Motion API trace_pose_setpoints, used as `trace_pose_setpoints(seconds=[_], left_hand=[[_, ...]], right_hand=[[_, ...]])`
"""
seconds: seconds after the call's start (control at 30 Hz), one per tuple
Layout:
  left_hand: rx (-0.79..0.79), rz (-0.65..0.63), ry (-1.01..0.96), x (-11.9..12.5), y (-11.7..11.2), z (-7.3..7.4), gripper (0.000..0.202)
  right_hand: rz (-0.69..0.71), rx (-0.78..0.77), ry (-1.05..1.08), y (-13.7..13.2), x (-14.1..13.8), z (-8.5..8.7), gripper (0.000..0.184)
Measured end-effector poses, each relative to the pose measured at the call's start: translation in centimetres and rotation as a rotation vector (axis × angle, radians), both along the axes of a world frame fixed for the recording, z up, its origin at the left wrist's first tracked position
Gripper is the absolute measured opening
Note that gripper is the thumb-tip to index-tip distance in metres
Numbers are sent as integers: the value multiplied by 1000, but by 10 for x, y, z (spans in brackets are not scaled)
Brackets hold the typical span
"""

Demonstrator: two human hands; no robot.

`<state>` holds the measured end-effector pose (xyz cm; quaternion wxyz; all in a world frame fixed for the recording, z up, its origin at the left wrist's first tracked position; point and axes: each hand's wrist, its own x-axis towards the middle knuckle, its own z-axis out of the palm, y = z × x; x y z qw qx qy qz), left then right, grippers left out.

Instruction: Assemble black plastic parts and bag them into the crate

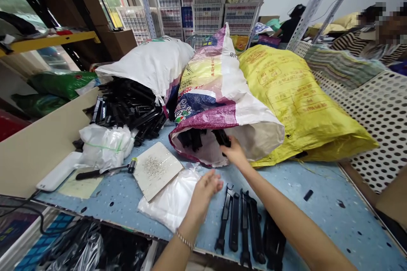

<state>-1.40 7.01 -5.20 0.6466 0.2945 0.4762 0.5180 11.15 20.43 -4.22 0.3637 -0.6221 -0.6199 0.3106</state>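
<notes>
My right hand (234, 151) is at the mouth of a printed woven sack (219, 106), its fingers closed on a black plastic part (221, 137). More black parts (190, 139) show inside that sack. Palm turned inward and fingers loosely apart, my left hand (208, 186) hovers with nothing in it near a stack of clear plastic bags (171, 203). Between my forearms several long black parts with forked ends (225, 218) lie side by side on the blue table (305, 216).
A hammer (104, 172) lies beside a pitted pale block (155, 167). Behind it are bundled plastic bags (108, 142) and a heap of black parts (127, 106) spilling from a white sack (149, 63). A yellow sack (292, 101) lies right. Other people sit at the back right.
</notes>
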Motion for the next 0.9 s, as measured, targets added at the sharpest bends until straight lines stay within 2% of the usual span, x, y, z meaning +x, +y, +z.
trace_pose_setpoints(seconds=[0.07,0.1,0.13,0.2,0.27,0.33,0.4,0.47,0.57,0.6,0.67,0.77,0.83,0.9], left_hand=[[-51,102,-230,5,18,6,53],[-55,143,-274,8,23,9,53],[-53,168,-277,10,25,12,51],[-40,151,-221,13,20,17,44],[-13,56,-155,15,6,21,41],[4,-66,-125,19,-12,26,39],[0,-157,-105,24,-28,29,38],[-7,-174,-71,28,-37,31,38],[-27,-94,-59,26,-39,33,37],[-37,-65,-75,23,-37,33,38],[-63,-18,-120,16,-34,35,40],[-112,1,-200,9,-30,39,47],[-127,6,-219,10,-28,41,47],[-122,65,-168,11,-25,40,45]], right_hand=[[72,52,-40,-52,12,-1,49],[227,141,-84,-77,18,0,52],[381,191,-111,-98,23,1,55],[502,268,-116,-126,33,7,46],[417,352,-128,-132,41,13,36],[302,466,-192,-122,43,17,31],[261,575,-276,-107,41,17,28],[211,634,-307,-96,37,17,29],[133,572,-249,-98,30,17,35],[137,546,-220,-104,29,18,36],[239,556,-207,-122,28,17,41],[462,735,-292,-156,27,9,41],[480,862,-316,-171,24,3,36],[466,881,-334,-173,23,0,34]])
